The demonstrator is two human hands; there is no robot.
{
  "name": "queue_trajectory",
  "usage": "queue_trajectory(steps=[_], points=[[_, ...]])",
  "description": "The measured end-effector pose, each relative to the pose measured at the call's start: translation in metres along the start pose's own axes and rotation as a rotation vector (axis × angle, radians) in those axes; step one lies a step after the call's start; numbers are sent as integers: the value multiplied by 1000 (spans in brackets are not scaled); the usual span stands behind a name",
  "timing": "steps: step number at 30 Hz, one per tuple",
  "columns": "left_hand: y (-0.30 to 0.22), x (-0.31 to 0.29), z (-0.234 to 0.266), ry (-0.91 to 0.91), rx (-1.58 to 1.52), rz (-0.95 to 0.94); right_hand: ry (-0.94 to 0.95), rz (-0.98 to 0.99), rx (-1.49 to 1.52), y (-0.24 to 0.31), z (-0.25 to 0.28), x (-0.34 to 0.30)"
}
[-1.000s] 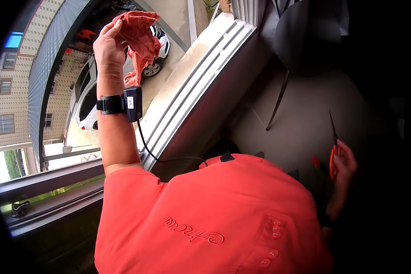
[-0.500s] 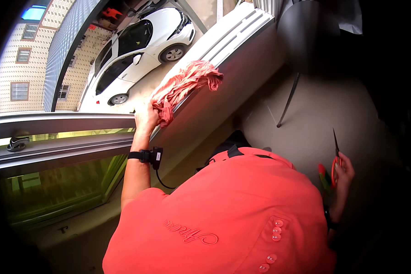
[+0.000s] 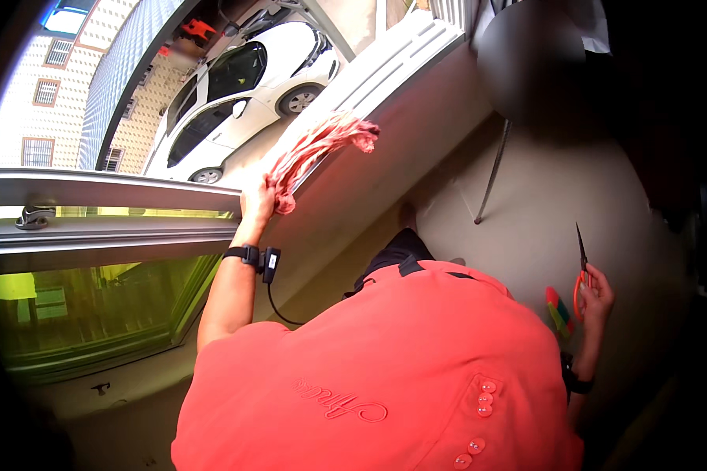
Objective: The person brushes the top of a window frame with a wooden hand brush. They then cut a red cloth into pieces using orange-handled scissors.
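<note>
My left hand (image 3: 257, 200) is closed on one end of a crumpled red cloth (image 3: 322, 147), at the corner where the window sash meets the sill. The cloth stretches away from it along the white window track, and its far end droops over the inner edge. Out to the right, my right hand (image 3: 599, 294) holds a pair of scissors (image 3: 581, 250) with orange handles and dark, slim blades. The blades are together and point away from me. Just left of the handles is a red and green object (image 3: 558, 311), whose kind I cannot make out.
An open window sash (image 3: 118, 231) with greenish glass and a handle (image 3: 35, 217) stands at the left. Outside the sill (image 3: 393, 59) a white car (image 3: 239, 102) is parked. A thin dark rod (image 3: 493, 173) is near the pale floor. A blurred grey shape (image 3: 530, 59) hangs at upper right.
The cloth looks more bunched and narrower along the sill, and its far end has lifted slightly. Both hands keep their holds. The whole view has shifted a little.
</note>
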State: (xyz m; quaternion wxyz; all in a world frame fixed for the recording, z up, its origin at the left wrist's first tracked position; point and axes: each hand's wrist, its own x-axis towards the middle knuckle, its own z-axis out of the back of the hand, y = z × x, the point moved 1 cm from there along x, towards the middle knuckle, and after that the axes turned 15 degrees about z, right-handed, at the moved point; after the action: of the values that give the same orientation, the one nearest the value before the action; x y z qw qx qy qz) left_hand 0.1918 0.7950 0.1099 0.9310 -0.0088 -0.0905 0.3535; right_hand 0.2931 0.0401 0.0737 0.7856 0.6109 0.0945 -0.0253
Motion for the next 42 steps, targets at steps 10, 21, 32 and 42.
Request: queue_trajectory(steps=[10, 21, 32, 42], points=[[12, 11, -26, 178, -126, 21, -326, -88, 83, -59, 41, -84], [-103, 27, 27, 508, -180, 84, -135, -59, -66, 35, -32, -5], [-189, 84, 11, 350, -111, -383, -16, 45, 20, 78, -117, 95], [-288, 130, -6, 297, 15, -451, -147, -25, 74, 67, -125, 76]])
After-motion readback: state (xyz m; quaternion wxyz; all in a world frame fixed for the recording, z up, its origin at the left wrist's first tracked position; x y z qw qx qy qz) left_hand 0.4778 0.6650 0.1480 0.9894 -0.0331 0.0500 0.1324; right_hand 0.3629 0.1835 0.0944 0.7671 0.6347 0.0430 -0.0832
